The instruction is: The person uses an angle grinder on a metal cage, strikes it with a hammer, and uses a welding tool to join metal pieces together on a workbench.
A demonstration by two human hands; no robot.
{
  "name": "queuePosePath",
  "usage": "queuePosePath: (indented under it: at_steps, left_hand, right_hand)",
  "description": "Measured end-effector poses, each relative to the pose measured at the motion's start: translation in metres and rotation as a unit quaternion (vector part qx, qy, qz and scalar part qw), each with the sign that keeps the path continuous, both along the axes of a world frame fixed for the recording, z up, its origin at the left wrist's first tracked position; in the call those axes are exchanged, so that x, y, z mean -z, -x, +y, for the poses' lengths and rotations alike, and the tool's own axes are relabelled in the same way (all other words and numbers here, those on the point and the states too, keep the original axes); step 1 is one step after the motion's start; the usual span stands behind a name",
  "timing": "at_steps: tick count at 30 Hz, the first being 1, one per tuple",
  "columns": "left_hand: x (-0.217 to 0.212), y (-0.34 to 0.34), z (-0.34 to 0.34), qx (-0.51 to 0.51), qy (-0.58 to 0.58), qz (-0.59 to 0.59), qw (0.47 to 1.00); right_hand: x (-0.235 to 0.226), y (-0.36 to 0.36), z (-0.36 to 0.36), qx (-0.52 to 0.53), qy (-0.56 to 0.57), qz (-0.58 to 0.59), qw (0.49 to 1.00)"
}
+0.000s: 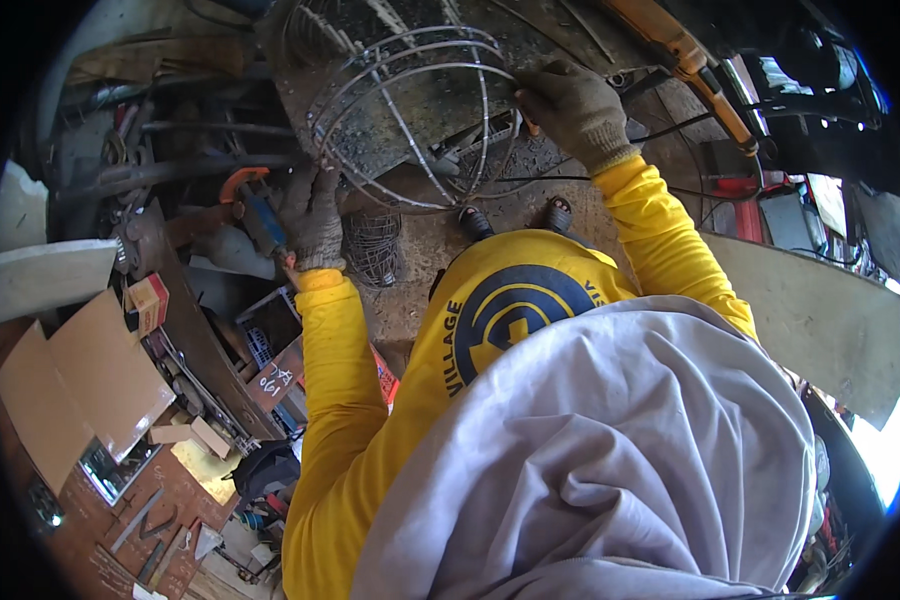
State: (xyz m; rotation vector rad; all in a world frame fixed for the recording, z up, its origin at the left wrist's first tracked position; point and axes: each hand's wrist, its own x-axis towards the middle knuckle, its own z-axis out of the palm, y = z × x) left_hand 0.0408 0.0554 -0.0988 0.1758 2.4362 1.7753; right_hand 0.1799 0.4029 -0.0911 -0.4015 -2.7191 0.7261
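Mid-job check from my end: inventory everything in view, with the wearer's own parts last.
Round wire cage: one, silvery grey, top centre
Workbench top: one, dark and speckled, top centre
Hand tool: one, blue and orange, upper left
Long machine part: one, orange, upper right
Wire bundle: one, grey, left of centre
Carton: one, red and tan, left
Cardboard piece: one, brown, lower left
Flat board: one, grey, right
Other clutter: too jumbled to count, mixed colours, both sides
Sandals: two, dark, centre
Left hand: one, brownish glove, at the cage's left
Right hand: one, brownish glove, at its right
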Motion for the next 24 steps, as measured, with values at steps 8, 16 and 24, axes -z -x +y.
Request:
queuePosePath:
  at_steps: [8,16,24]
  left_hand:
    - [0.016,0.005,-0.005,-0.009,0.055,0.034,0.998]
    - [0.005,-0.002,0.004,-0.021,-0.009,-0.016,1.000]
    - [0.002,-0.001,0.005,-0.009,-0.024,-0.006,1.000]
  right_hand:
    - [0.009,0.008,0.003,0.007,0.029,-0.002,1.000]
    - [0.009,0.009,0.003,0.025,0.027,-0.008,0.999]
    - [0.002,0.007,-0.003,0.039,0.067,-0.034,0.996]
